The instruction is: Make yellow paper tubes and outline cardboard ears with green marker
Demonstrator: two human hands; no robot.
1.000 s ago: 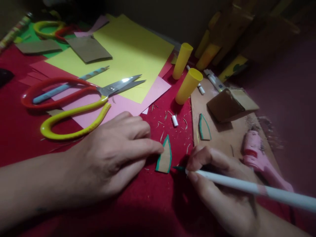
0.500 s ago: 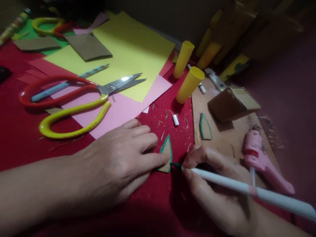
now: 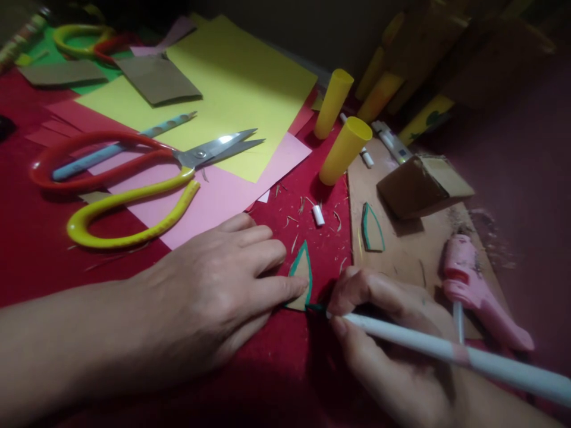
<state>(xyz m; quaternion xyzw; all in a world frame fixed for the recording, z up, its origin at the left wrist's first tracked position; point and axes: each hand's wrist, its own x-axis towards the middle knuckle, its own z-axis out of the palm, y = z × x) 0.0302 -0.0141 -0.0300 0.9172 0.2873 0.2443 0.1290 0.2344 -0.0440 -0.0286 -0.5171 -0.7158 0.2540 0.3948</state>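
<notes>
One pointed cardboard piece (image 3: pixel 303 267), tan face, green edges, flat base, lies on red surface (image 3: pixel 328 258). Left hand (image 3: pixel 218 282) pins it with one fingertip; can't tell any pinch. Right hand (image 3: pixel 397 353) pinches white marker (image 3: pixel 414 337), green tip (image 3: pixel 316 308) at the piece's lower right corner.

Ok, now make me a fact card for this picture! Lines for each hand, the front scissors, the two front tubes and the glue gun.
Left hand: one finger on a cutout
Right hand: holding a white pen, green tip at the cutout's lower right corner
Front scissors: blades slightly open, over yellow paper
Front tubes: yellow, standing
Glue gun: pink, at the board's right edge
</notes>
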